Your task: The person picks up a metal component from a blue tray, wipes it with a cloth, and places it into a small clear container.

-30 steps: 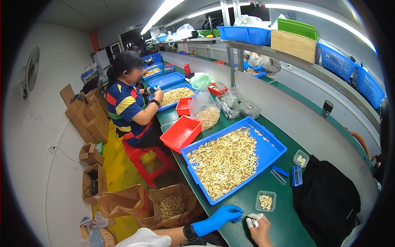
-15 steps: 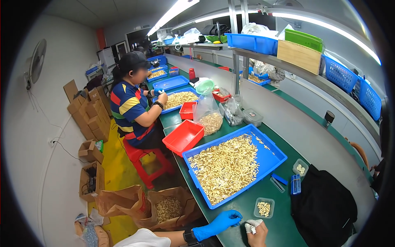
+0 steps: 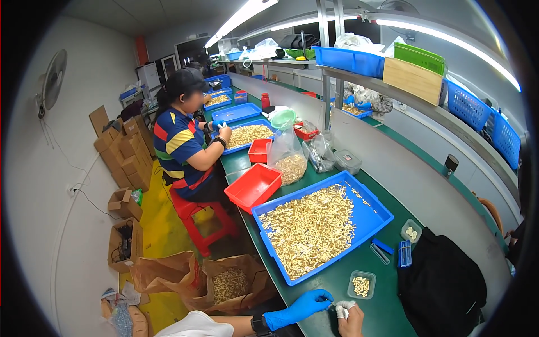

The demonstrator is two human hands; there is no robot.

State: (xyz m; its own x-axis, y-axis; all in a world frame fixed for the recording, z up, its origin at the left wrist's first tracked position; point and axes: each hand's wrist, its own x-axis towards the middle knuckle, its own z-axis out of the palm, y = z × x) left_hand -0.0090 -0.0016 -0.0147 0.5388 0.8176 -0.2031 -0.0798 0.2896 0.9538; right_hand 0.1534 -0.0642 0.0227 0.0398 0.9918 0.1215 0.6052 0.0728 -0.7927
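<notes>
Left hand [image 3: 300,309] and right hand [image 3: 350,321] are facing each other at the near worktop [image 3: 387,297]; I cannot tell whether either grip is clamping anything. Beyond, gold pieces [image 3: 309,227] are lying in the nearest tray [image 3: 371,218].

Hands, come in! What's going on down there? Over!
Blue-gloved left hand, right hand with white finger covers: close together. Anything pinched there: too small to tell. Clear box of gold-coloured pieces just beyond.

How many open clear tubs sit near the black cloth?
2 visible: one tub with brass-coloured pieces, just beyond the right hand; another tub with white pieces, near the black cloth's far end. More may be hidden underneath.
</notes>
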